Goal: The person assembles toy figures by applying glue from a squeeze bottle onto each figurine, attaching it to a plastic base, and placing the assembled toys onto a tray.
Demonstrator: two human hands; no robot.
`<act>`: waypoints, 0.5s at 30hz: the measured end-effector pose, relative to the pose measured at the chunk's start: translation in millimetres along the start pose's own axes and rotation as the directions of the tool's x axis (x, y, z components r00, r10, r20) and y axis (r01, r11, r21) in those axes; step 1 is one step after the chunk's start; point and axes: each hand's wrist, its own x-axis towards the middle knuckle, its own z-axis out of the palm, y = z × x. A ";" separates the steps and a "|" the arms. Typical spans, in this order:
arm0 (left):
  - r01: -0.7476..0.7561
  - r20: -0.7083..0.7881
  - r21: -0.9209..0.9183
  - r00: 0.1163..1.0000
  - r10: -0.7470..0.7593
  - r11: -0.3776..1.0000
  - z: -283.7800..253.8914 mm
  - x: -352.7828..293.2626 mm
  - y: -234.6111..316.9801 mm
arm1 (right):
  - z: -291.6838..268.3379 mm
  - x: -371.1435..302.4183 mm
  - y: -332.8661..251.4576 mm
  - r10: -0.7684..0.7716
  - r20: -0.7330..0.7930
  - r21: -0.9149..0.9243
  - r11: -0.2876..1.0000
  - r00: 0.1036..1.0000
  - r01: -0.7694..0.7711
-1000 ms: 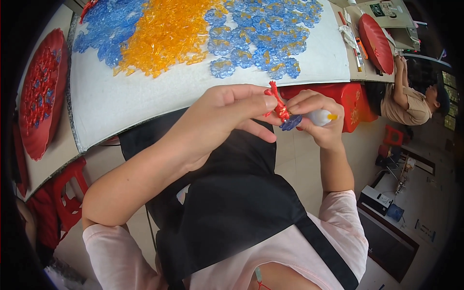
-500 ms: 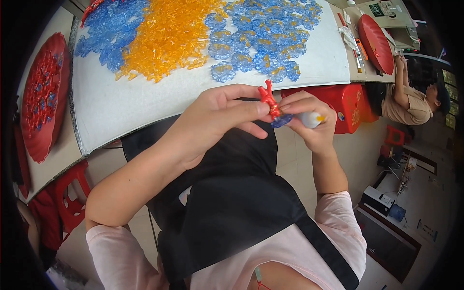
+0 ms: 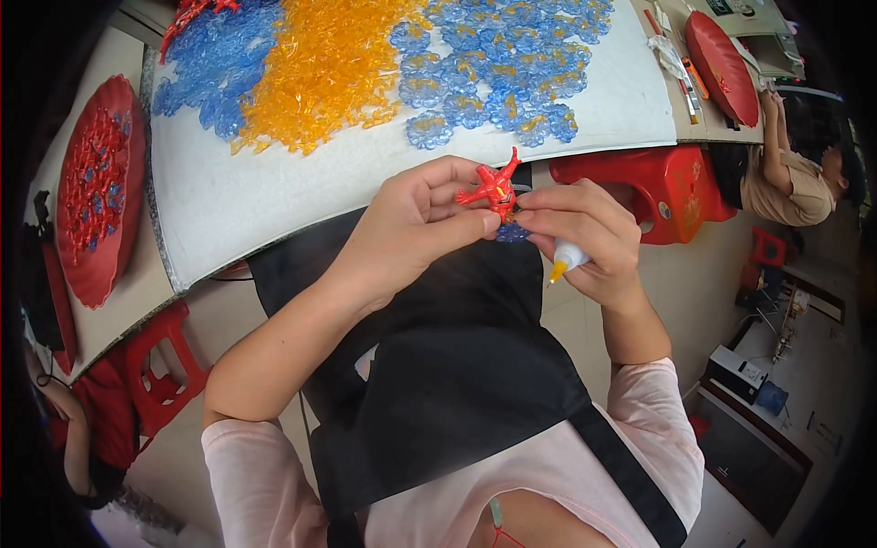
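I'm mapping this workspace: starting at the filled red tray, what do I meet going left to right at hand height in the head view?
Red tray, left hand, red figure, right hand, red stool, tan-shirted co-worker.

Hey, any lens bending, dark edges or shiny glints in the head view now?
Head view: the flat white table covering bends along its near edge; same view, corners fade to black; same view, the translucent amber plastic pieces carry bright glints.
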 end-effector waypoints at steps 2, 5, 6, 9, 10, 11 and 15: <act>0.007 0.011 -0.007 1.000 -0.007 1.000 0.2 0.1 -1.0 | -0.3 -0.4 -2.4 0.009 -0.001 0.000 1.000 1.000 -0.009; -0.008 0.011 -0.035 1.000 0.009 0.999 -0.8 0.9 -2.5 | 0.8 -0.2 -2.5 0.051 -0.039 -0.003 0.999 0.998 -0.051; -0.016 0.016 -0.018 1.000 0.016 1.000 -0.9 1.2 -2.4 | 0.4 -0.5 -1.8 0.051 -0.040 -0.004 0.999 0.998 -0.051; -0.059 0.032 0.029 0.998 0.058 0.998 -2.1 2.4 -1.3 | -1.3 -0.8 0.8 0.053 0.004 0.013 0.998 0.999 -0.053; -0.094 0.043 0.060 0.995 0.092 0.994 -2.6 2.5 -0.9 | -1.5 0.5 0.7 0.054 0.018 0.025 0.998 0.998 -0.055; -0.095 0.040 0.062 0.995 0.093 0.994 -3.2 2.6 0.0 | -1.8 2.5 0.7 0.054 0.032 0.038 0.998 0.998 -0.055; -0.081 -0.020 0.092 0.996 0.083 0.992 -9.5 -8.7 0.1 | 4.3 11.9 -1.5 0.062 0.081 0.069 0.995 0.995 -0.067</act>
